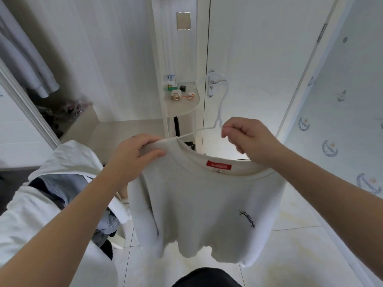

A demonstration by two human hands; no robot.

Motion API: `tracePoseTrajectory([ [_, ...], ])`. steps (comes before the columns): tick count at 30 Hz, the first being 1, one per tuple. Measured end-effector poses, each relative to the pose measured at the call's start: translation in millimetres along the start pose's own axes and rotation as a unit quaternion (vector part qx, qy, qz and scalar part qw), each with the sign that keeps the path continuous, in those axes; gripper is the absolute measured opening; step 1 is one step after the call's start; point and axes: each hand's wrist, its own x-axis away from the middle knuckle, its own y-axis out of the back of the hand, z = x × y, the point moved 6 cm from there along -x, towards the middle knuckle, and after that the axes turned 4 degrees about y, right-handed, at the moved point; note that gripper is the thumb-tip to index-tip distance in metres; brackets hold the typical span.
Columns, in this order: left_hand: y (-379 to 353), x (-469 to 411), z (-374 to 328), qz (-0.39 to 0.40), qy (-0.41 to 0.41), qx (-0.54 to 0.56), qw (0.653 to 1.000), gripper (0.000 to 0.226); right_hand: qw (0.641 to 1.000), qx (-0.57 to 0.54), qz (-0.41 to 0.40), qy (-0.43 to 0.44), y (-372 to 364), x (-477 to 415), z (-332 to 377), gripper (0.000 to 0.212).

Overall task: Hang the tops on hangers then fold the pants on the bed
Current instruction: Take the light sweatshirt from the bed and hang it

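My left hand (134, 155) is gripping the white top (207, 204) at its shoulder, my right hand (249, 140) is pinching the hanger (218, 121). Other clothes (62, 183) are waiting, so I am probably early.

You stand in a home, seemingly a bedroom: hanging garments (35, 65) on your left, a white door (259, 59) with a lever handle (211, 88) ahead, a small rounded shelf (182, 108) of household bits, anchor-print wallpaper (341, 95) on your right, and pale floor tiles (290, 251) underfoot.
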Motion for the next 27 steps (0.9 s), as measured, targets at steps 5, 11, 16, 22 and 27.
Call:
tracePoseTrajectory([
  [5, 9.5, 16.2, 30.2, -0.057, 0.074, -0.012, 0.996, 0.009, 1.000, -0.005, -0.009, 0.009, 30.6, -3.9, 10.7, 0.028],
  [11, 36.0, 9.1, 27.1, -0.117, 0.095, 0.094, 0.984, 0.014, 1.000, 0.013, 0.006, 0.013, 49.1, -12.1, 22.7, 0.022],
  [16, 47.2, 5.7, 28.3, -0.080, 0.078, 0.113, 0.987, 0.036, 1.000, -0.006, 0.002, 0.021, 52.5, -15.1, 32.2, 0.023],
  [22, 11.4, -9.0, -20.9, 0.007, -0.013, -0.015, 1.000, 0.019, 0.999, 0.007, 0.030, 0.027, 27.4, -28.7, 41.5, 0.018],
  [27, 24.0, -6.7, -8.8, -0.110, -0.009, 0.030, 0.993, 0.014, 0.995, 0.071, 0.061, 0.038, 45.9, -16.7, 18.3, 0.016],
])
